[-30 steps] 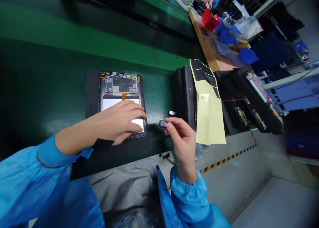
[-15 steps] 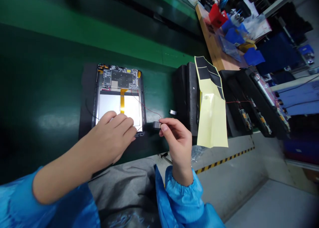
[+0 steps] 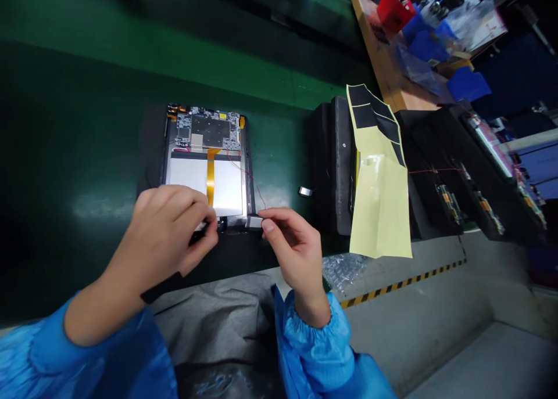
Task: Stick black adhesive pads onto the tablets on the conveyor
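An opened tablet point(image 3: 204, 166) lies back side up on a black foam pad point(image 3: 150, 155) on the green belt, its circuit board at the far end and a white battery with an orange flex strip below. My right hand point(image 3: 290, 248) pinches a small dark speaker module point(image 3: 253, 222) against the tablet's near right corner; thin red wire point(image 3: 250, 178) runs from it up to the board. My left hand point(image 3: 168, 233) curls over the tablet's near edge, fingers closed on something I cannot make out. A second small module point(image 3: 305, 191) lies on the belt to the right.
Black foam blocks point(image 3: 331, 155) stand right of the tablet, with a yellow backing sheet point(image 3: 379, 178) carrying black pads draped over them. More opened tablets point(image 3: 453, 196) lie further right. A wooden bench point(image 3: 383, 56) with red and blue bins is at the back right.
My right hand has brought the module left, down to the tablet's near right corner. My left hand has slid off the battery back to the near edge and curled its fingers.
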Action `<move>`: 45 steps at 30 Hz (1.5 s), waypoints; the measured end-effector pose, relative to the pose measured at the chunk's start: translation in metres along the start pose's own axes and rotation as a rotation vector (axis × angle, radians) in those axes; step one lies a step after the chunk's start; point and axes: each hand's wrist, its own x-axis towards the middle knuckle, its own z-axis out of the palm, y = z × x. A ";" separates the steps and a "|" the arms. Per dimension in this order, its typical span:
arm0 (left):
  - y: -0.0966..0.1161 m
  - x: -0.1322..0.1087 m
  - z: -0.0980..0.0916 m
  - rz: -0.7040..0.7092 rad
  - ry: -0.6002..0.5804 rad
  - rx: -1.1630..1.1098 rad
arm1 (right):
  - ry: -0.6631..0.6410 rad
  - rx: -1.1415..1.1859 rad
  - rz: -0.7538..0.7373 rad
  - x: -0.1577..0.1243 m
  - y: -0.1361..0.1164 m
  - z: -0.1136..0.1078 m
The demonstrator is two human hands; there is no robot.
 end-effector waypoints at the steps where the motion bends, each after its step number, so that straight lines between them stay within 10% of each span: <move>1: -0.002 -0.001 -0.001 -0.012 -0.005 -0.017 | -0.023 -0.018 -0.022 0.001 0.001 0.001; 12: -0.024 0.011 -0.010 0.370 -0.086 -0.051 | 0.078 -0.039 -0.003 0.002 0.000 -0.009; 19: -0.050 -0.001 -0.008 0.300 -0.117 -0.136 | -0.166 -0.240 -0.257 0.010 0.005 0.007; 32: -0.052 -0.002 -0.004 0.324 -0.067 -0.193 | -0.209 -0.503 -0.441 0.009 0.007 0.014; 45: 0.001 0.000 0.005 0.037 0.073 0.040 | -0.121 -0.396 -0.476 -0.006 -0.013 0.018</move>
